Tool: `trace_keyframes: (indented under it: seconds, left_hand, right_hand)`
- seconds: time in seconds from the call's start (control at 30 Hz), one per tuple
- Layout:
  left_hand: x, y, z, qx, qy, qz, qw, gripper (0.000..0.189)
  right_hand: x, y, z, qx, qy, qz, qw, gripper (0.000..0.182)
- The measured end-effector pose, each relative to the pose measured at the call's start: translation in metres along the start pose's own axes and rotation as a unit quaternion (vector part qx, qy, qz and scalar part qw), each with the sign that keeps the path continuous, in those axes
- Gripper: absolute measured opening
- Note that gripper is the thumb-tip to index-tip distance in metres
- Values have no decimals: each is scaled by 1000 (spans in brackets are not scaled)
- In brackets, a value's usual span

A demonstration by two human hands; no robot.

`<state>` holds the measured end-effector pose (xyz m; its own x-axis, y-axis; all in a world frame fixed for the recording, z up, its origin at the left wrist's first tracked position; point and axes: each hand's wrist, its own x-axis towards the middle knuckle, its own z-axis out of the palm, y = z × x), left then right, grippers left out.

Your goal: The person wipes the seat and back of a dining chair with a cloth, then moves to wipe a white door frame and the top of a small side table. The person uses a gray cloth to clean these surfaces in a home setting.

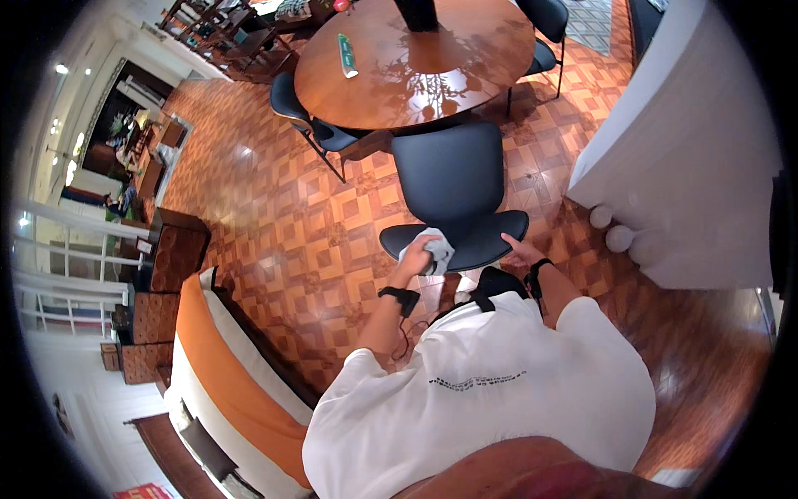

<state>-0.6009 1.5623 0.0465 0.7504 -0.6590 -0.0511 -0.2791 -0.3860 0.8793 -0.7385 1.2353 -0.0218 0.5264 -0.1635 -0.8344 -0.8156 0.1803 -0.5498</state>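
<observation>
A black padded chair (450, 171) stands in front of me, its backrest towards the round table. My left hand (419, 254) holds a crumpled light grey cloth (441, 249) against the left part of the seat. At the seat's right edge, my right hand (522, 249) grips the rim, its thumb lying over the top. Its other fingers are largely hidden. Both wrists wear black bands.
The round wooden table (368, 103) bears a green-and-white packet (346, 56) and a dark vase (416, 14). More black chairs (290, 103) stand around it. To the right is a white partition (686, 156) with round knobs (619, 238); to the left, a bed (230, 374).
</observation>
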Motion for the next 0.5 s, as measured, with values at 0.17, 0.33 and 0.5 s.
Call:
trace_keyframes:
  seconds: [0.17, 0.33, 0.5]
  left_hand:
    - [38, -22, 86, 143, -98, 14, 985, 52]
    - [71, 22, 110, -9, -214, 16, 977, 60]
    - [77, 36, 129, -8, -279, -69, 958, 64]
  right_hand:
    - [-15, -9, -16, 32, -15, -54, 998, 68]
    - [-7, -10, -30, 13, -86, -87, 992, 56]
    - [32, 18, -65, -55, -81, -48, 994, 48]
